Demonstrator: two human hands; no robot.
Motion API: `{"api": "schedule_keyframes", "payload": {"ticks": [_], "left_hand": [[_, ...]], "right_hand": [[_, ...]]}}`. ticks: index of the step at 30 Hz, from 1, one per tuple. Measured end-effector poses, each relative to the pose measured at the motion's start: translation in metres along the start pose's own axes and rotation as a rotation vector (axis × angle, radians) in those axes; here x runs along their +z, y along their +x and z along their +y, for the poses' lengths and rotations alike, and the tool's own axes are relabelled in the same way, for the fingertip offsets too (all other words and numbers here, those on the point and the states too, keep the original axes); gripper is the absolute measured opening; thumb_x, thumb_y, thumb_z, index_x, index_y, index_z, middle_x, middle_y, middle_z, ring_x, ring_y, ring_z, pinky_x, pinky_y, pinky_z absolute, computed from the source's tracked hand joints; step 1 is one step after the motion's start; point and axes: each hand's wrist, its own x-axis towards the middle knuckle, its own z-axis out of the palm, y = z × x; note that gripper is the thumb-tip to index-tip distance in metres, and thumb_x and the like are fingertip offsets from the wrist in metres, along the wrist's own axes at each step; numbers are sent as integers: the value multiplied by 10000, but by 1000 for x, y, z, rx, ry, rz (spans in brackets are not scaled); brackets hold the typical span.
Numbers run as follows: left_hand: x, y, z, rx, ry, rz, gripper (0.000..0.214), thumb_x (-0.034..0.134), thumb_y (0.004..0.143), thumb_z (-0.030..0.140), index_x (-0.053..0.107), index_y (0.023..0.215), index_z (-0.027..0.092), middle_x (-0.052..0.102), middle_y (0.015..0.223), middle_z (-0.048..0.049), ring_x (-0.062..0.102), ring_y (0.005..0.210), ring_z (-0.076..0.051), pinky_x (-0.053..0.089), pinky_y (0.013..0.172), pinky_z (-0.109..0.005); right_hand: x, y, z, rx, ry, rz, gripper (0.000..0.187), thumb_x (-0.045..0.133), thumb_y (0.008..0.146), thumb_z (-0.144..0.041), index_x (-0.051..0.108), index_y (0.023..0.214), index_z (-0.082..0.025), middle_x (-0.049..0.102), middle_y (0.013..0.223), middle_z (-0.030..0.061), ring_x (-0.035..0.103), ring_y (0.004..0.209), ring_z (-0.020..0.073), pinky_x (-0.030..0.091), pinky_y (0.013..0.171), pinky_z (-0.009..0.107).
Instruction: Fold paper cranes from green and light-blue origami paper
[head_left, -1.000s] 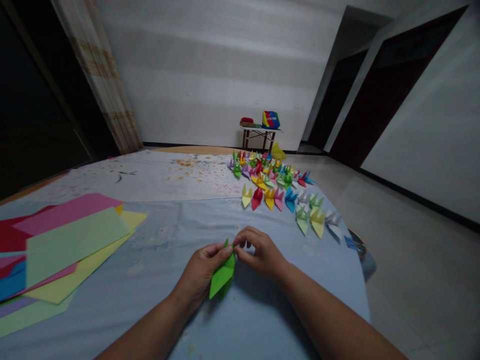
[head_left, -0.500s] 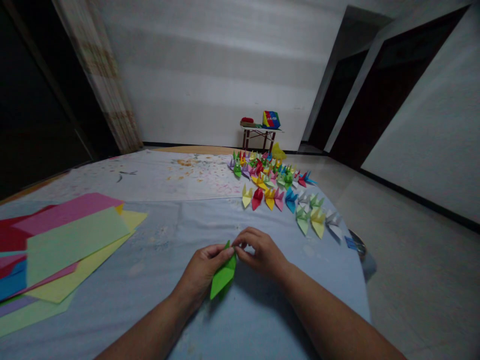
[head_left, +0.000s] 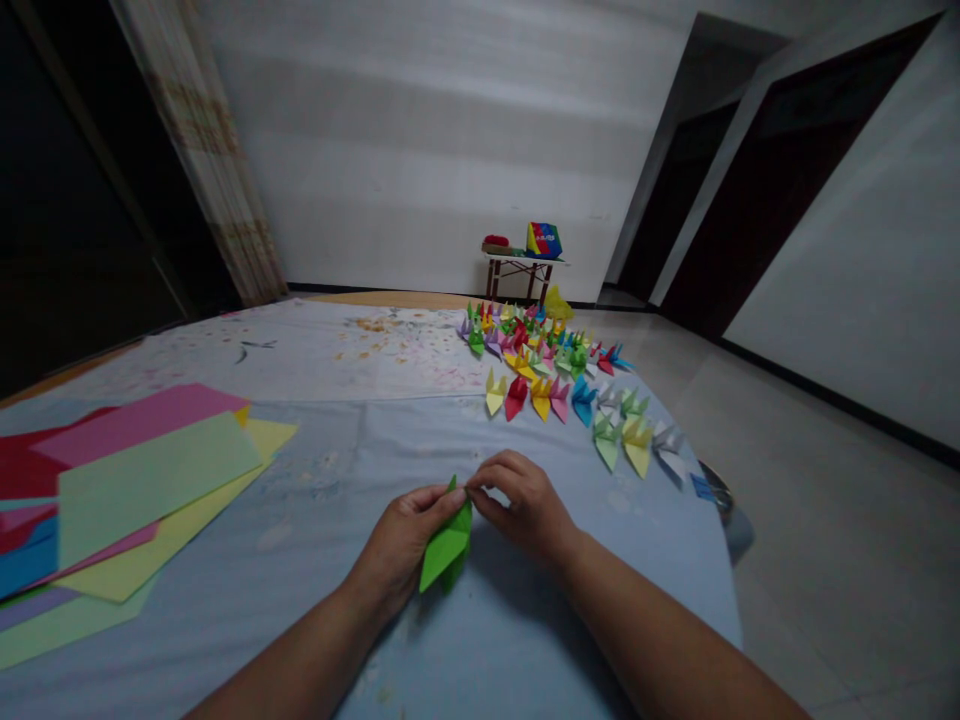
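A bright green folded paper crane (head_left: pixel 448 548) is held above the cloth in front of me, its broad wing pointing down toward me and a narrow tip rising at the top. My left hand (head_left: pixel 405 530) pinches its upper left side between thumb and fingers. At the crane's upper right edge, my right hand (head_left: pixel 521 500) is closed in a pinch, thumb against forefinger; the bit of paper between those fingertips is mostly hidden. Several finished paper cranes (head_left: pixel 541 398) in many colours stand beyond my right hand.
Loose coloured paper sheets (head_left: pixel 157 480) lie overlapped on the left. A pale blue tablecloth (head_left: pixel 315 640) covers the near part of the round table. A stool (head_left: pixel 724 500) stands by the right edge. Against the far wall, a small table (head_left: pixel 521 262) carries a colourful box (head_left: pixel 544 240).
Both hands keep their grip on the green crane. Its lower part has tilted slightly, showing a little more of the far wing, and the view has shifted a touch.
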Motion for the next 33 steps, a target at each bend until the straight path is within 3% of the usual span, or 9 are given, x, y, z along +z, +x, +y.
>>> {"api": "schedule_keyframes", "payload": {"ticks": [16, 33], "left_hand": [[-1, 0, 0, 5, 24, 14, 332, 775, 514, 368, 695, 724, 123, 645, 563, -24, 533, 473, -117, 367, 475, -215], [-2, 0, -2, -16, 6, -59, 229, 746, 599, 307, 704, 765, 154, 625, 557, 21, 494, 475, -68, 334, 479, -181]], "right_hand": [[1, -1, 1, 29, 93, -74, 99, 538, 762, -165, 578, 845, -200, 584, 838, 60, 556, 802, 154, 457, 735, 286], [-2, 0, -4, 151, 209, -101, 123, 568, 695, -107, 550, 786, -189, 563, 899, 55, 550, 848, 150, 453, 780, 293]]}}
